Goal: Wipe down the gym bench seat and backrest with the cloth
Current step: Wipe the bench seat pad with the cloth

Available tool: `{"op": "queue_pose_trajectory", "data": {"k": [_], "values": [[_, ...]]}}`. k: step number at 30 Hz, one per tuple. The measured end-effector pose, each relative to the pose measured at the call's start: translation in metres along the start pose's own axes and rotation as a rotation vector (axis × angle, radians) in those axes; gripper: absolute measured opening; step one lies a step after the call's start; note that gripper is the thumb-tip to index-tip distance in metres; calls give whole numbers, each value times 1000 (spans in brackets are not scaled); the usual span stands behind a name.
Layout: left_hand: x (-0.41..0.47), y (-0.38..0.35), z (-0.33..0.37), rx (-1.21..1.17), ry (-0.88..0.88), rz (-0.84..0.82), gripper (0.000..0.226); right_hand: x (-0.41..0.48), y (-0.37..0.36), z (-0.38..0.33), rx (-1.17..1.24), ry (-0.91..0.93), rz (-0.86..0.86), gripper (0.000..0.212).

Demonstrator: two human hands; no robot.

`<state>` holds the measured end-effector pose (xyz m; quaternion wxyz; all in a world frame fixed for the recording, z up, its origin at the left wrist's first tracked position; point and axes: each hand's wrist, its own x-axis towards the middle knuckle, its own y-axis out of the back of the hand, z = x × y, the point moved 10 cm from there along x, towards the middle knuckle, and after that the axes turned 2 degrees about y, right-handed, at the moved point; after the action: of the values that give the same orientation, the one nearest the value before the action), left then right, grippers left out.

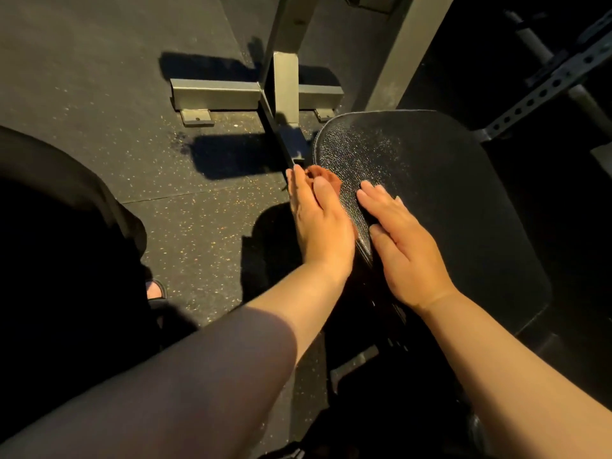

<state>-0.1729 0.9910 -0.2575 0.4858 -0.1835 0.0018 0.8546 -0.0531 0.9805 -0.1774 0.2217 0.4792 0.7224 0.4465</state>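
Head view, start with the cloth (pixel 328 178): where is it?

— Just left of centre frame, a small rust-brown wad on the left rim of the black seat pad (pixel 447 200), where the pad catches the light.

Who has it?

— The left hand (pixel 319 223). Its fingers are straight and close together, laid over the cloth and pressing it onto the pad's edge. Only a bit of fabric shows past the fingertips. I see pressing, not a pinch.

And the other hand?

— The right hand (pixel 402 246) lies flat on the pad just beside the left, palm down, fingers extended and slightly spread, holding nothing. I'd guess it is steadying.

How far along is the wipe?

— Hard to call. The lit patch of the seat glitters, but I cannot tell moisture from grain. My read is that the seat is in progress at its left edge. The right side of the pad is in deep shadow, so its state is unknown. I cannot pick out a backrest, so I'd count that as still to do.

What surrounds it?

— The bench's grey metal foot (pixel 215 94) at upper centre, on speckled rubber floor (pixel 99 77). A perforated rack upright (pixel 543 84) is at upper right, and 1 sandalled foot (pixel 155 289) at mid left.
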Motion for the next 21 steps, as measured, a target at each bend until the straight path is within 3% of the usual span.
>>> {"op": "queue_pose_trajectory", "data": {"k": [10,16,21], "values": [[-100,-17,-27,101,-151,-233,56,0,2,-1,-1,-11,26,50],[-19,2,-10,-28,42,-2,50,1,1,-1,-47,3,20,46],[-59,-3,-16,-32,-8,-62,50,29,8,0,-109,-15,53,46]]}}
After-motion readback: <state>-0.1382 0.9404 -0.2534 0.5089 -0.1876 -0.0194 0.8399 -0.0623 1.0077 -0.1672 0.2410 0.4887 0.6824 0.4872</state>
